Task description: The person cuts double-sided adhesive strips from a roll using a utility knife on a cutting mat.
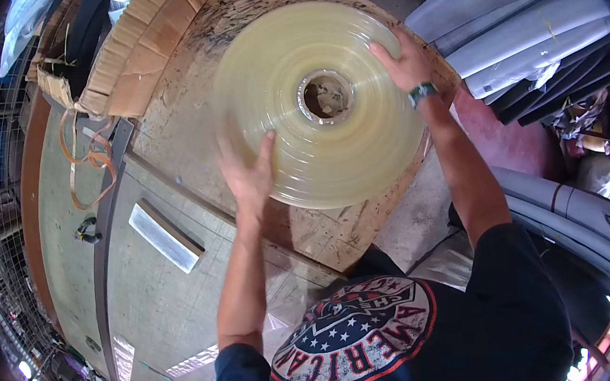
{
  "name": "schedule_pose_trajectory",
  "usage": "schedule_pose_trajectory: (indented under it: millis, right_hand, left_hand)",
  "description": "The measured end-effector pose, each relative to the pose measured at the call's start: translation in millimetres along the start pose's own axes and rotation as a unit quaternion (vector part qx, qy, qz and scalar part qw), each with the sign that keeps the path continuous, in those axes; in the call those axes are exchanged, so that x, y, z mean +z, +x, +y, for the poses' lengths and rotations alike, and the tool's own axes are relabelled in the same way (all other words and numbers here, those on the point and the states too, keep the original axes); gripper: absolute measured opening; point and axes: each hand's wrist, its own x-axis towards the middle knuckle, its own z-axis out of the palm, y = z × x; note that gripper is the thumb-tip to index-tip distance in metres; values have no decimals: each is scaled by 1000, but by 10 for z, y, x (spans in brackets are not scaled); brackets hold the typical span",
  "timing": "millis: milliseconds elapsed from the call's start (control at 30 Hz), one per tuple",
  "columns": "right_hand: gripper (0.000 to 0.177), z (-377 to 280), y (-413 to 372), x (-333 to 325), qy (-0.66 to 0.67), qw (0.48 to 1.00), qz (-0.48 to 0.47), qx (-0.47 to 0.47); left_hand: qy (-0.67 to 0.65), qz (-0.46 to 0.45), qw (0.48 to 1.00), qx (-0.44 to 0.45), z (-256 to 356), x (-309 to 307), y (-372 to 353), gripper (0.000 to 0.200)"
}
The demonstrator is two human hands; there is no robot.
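Observation:
A big pale-yellow translucent roll of film (pixel 344 138) with a hollow core lies face-up over a round wooden board (pixel 193 120). My left hand (pixel 247 174) presses flat against the roll's near left rim, fingers spread. My right hand (pixel 403 61) grips the far right rim; a green watch sits on that wrist. Both hands hold the roll by its edges.
Flattened cardboard (pixel 148 43) lies at the board's far left. A grey-green metal table (pixel 145 296) with an orange strap (pixel 86 158) sits to the left. Grey rolled fabric bolts (pixel 526 33) stack on the right, with more rolls (pixel 582 213) lower right.

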Motion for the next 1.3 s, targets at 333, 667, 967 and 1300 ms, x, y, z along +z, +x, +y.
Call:
schedule_pose_trajectory:
  millis: [333, 667, 967, 1300]
  right_hand:
    - [74, 204, -1307, -35, -57, 978, 192, 55]
    - [76, 155, 355, 50, -1, 998, -60, 9]
    - [61, 631, -1363, 234, 72, 981, 145, 107]
    - [96, 170, 842, 357, -32, 990, -130, -43]
  left_hand:
    - [-33, 136, 990, 14, -154, -215, 1125, 57]
    - [34, 87, 995, -33, 63, 204, -386, 81]
    - [5, 11, 995, 98, -306, -77, 1201, 67]
    - [9, 110, 992, -62, 149, 218, -628, 79]
